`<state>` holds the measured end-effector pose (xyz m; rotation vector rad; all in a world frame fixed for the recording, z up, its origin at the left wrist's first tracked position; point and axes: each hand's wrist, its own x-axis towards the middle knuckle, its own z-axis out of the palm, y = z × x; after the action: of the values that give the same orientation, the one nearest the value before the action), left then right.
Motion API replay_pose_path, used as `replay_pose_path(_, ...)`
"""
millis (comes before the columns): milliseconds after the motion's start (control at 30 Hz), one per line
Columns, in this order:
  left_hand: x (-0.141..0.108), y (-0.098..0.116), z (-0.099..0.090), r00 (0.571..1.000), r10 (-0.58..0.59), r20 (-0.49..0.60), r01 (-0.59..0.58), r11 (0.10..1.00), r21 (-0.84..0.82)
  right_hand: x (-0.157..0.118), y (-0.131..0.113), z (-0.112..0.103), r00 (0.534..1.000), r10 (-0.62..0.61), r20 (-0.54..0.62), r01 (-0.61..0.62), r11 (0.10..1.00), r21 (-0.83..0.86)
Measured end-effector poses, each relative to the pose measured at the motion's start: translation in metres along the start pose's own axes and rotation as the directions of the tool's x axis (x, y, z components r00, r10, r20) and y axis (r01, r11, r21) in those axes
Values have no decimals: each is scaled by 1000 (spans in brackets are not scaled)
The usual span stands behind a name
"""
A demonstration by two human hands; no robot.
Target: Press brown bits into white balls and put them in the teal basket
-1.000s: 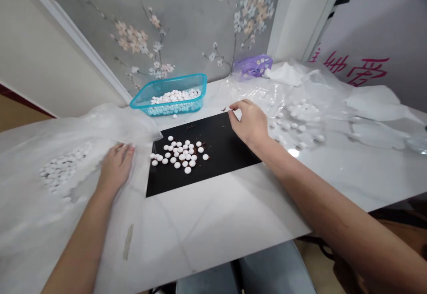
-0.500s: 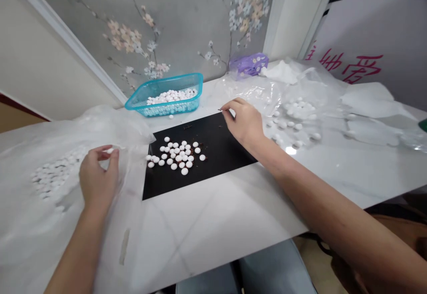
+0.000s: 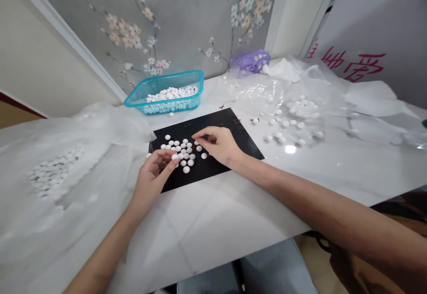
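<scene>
My left hand [image 3: 154, 169] reaches over the black sheet's left side, thumb and forefinger pinching a white domed button-like piece [image 3: 174, 156] at the pile's edge. Around it lie several more white pieces [image 3: 186, 169] with small reddish-brown bits between them on the black sheet [image 3: 213, 165]. To the right of the pile is my right hand [image 3: 218, 145], its thumb and forefinger drawn together just above the pieces. Whatever those fingertips hold, if anything, is too small to make out.
A blue basket [image 3: 163, 75] of white pieces stands behind the sheet. Plastic bags [image 3: 110, 125] with white pieces lie left and right. Dark bits [image 3: 236, 121] lie at the sheet's far corner, and a purple package [image 3: 250, 62] leans by the wall.
My left hand has come right from the bag to the pile with a white piece. My right hand has moved left and nearer from the sheet's far edge, leaving a dark bit there.
</scene>
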<state>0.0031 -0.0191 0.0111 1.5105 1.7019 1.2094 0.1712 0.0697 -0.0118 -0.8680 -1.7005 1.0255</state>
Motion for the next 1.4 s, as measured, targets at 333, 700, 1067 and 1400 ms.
replay_pose_path(333,-1,-3,-2,980,-90,176,118,981,-154,-26,-20,14,971,-217,101,209,974,91)
replay_pose_path(700,1,-11,-7,973,-125,193,166,963,-212,-27,-22,8,920,-341,193,350,937,-13)
replay_pose_path(1067,4,-20,-9,975,-164,152,193,961,-198,-27,-19,8,860,-399,318,455,881,-127)
replay_pose_path(1400,4,-20,-9,972,-152,177,187,962,-201,-25,-20,8,852,-377,364,416,909,-32)
